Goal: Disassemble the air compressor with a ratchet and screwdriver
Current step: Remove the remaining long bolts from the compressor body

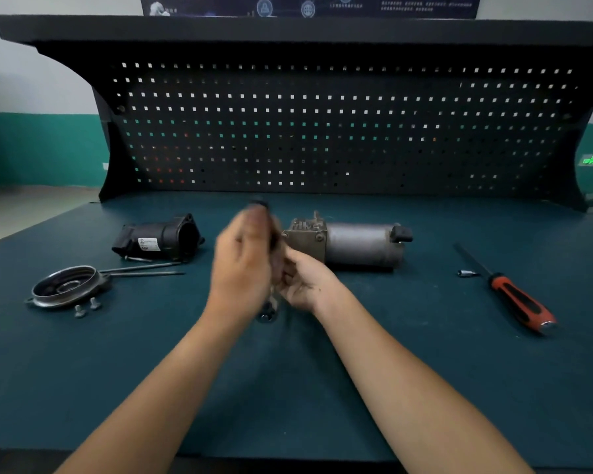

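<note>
- Left hand [243, 265], motion-blurred, curls round a dark part [259, 204]; right hand [303, 282] is curled, its contents hidden.
- Air compressor [356, 244] lies at frame centre, behind the hands.
- Mat [288, 405] spreads along the lower edge.

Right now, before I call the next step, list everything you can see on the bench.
compressor body: one, grey cylinder with tan block, centre back
black housing: one, black with a white label, back left
end cover: one, bare metal, front left
long bolts: two, metal, between cover and housing
short bolts: two, metal, in front of the cover
screwdriver: one, red and black handle, right
socket bit: one, silver, beside the screwdriver shaft
bench mat: one, teal
pegboard: one, black, behind
dark tool: one, blurred, between the hands
left hand: grips the dark tool
right hand: fingers curled, grip unclear
</note>
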The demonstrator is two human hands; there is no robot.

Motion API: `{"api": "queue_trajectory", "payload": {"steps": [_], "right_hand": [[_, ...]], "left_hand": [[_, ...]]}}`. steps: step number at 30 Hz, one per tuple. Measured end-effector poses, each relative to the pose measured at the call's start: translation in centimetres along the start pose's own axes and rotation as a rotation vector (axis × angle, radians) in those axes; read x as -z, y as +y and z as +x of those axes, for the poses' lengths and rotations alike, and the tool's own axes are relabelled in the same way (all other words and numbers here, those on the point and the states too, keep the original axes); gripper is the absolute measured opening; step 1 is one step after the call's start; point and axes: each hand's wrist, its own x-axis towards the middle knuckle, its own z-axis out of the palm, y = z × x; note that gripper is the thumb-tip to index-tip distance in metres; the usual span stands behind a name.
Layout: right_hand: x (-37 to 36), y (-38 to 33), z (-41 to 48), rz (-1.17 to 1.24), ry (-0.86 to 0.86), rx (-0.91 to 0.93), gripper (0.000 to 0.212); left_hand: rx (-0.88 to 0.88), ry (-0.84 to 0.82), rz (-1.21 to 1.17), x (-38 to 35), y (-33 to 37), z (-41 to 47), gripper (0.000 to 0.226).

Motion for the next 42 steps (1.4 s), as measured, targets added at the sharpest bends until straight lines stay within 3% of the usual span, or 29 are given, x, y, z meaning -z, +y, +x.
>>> {"api": "queue_trajectory", "payload": {"steps": [2,4,9,20,28,36,42], "right_hand": [[0.0,0.2,0.4,-0.038,0.046,-0.035,0.026],[0.1,0.3,0.2,-0.04,0.053,-0.046,0.029],[-0.3,-0.2,0.4,-0.012,0.003,-0.012,0.027],[0.1,-0.2,0.3,0.011,-0.016,-0.024,0.027],[-0.1,-0.5,0.2,0.095,-0.065,-0.007,0.031],[0.2,-0.3,0.6,0.036,-0.067,-0.004,0.027],[0.1,-0.1,0.9,0.002,-0.021,0.029,0.024]], "left_hand": [[0.15,0.217,-0.252,0.2,0.1,0.7,0.046],[0.167,0.306,-0.32,0.4,-0.2,0.9,0.046],[0.077,0.248,-0.378,1.2,0.2,0.8,0.048],[0.053,0.206,-0.35,1.0,-0.4,0.3,0.046],[0.226,0.447,-0.587,1.6,1.0,3.2,0.051],[0.211,0.4,-0.493,1.9,0.5,2.5,0.052],[0.264,0.555,-0.673,2.7,0.0,1.9,0.05]]}}
